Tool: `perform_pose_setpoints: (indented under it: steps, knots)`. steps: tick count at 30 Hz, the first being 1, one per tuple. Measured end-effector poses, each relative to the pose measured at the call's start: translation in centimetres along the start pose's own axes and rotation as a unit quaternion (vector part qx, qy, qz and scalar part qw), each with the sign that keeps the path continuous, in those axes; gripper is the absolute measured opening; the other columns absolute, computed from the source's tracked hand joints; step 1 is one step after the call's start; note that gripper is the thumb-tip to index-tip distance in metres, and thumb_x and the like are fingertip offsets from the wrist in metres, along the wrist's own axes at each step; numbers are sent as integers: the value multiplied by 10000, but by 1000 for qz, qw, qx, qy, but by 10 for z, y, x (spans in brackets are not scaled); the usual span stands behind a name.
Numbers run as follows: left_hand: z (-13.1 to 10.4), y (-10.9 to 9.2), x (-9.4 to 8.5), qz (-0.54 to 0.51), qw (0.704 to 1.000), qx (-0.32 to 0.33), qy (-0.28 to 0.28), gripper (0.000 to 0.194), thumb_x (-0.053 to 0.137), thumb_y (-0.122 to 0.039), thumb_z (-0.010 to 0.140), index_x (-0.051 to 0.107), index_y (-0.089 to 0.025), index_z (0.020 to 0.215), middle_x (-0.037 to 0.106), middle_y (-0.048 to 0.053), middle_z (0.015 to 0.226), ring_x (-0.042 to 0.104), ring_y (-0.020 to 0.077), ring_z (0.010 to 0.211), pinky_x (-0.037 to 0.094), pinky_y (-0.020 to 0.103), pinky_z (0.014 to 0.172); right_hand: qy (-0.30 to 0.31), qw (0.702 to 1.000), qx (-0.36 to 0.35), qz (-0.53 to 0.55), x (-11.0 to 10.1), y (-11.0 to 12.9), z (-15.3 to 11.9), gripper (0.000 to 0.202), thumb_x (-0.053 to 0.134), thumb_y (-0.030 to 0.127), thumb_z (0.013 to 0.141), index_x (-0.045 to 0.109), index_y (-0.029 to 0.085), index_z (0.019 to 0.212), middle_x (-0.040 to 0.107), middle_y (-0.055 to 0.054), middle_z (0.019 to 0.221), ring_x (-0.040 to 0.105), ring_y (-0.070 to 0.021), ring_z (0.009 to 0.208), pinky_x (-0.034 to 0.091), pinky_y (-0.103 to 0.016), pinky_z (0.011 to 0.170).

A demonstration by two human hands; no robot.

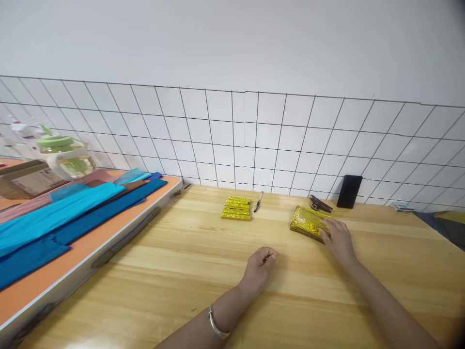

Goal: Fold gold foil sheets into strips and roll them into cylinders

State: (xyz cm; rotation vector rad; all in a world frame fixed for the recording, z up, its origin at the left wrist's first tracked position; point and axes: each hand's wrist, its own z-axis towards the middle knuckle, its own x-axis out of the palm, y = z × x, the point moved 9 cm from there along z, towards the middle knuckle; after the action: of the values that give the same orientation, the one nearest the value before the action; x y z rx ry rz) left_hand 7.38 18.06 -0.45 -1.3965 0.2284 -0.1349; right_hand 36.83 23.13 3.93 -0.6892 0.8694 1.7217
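1. Right hand [338, 238] rests on the near right corner of a stack of gold paper [305, 220], fingers over the top and thumb at the near edge; whether it pinches the paper, I cannot tell.
2. Left hand [258, 268] is held above the table [163, 271], fingers curled in and thumb and fingertips together; a bracelet [217, 325] circles that wrist.
3. The stack lies flat on the right half of the table, toward the wall [225, 131]; a dark clip-like thing [319, 203] lies just behind it; a black phone [349, 191] leans upright on the wall, farther right.
4. Small gold pieces [236, 209] lie in a row, left of the stack and well apart from it; a pen [258, 202] lies just to their right.
5. At far left, an orange surface [100, 234] bears blue cloth [72, 206], a cardboard box [32, 179] and a green-lidded bottle [74, 160].
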Motion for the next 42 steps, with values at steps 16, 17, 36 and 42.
perform_pose_setpoints:
  steps: [16, 17, 36, 42]
  knots:
    - [1, 1, 5, 27, 999, -7, 20, 220, 504, -343, 859, 623, -158, 848, 624, 48, 855, 554, 168, 829, 423, 269, 764, 112, 993, -6, -40, 45, -16, -7, 416, 401, 475, 866, 603, 248, 1150, 597, -60, 1201, 501, -267, 1106, 364, -425, 940]
    - [1, 1, 5, 29, 999, -5, 21, 216, 502, -338, 861, 623, -159, 852, 623, 47, 857, 553, 167, 832, 423, 267, 764, 116, 992, -9, -40, 44, -14, -7, 439, 415, 492, 857, 592, 234, 1164, 589, -67, 1213, 496, -268, 1115, 354, -422, 956]
    - [1, -3, 5, 49, 998, -5, 34, 226, 499, -357, 853, 615, -166, 818, 610, 38, 821, 546, 160, 799, 425, 249, 742, 165, 977, 105, -86, 42, -24, -4, 402, 285, 484, 901, 601, 236, 902, 605, -37, 589, 559, -213, 517, 356, -301, 510]
    - [1, -5, 6, 38, 999, -10, 34, 242, 510, -382, 839, 611, -167, 794, 609, 37, 796, 549, 166, 791, 430, 254, 735, 157, 982, 100, -29, 39, -25, -4, 339, 330, 425, 888, 621, 264, 950, 653, -22, 676, 601, -211, 624, 393, -295, 576]
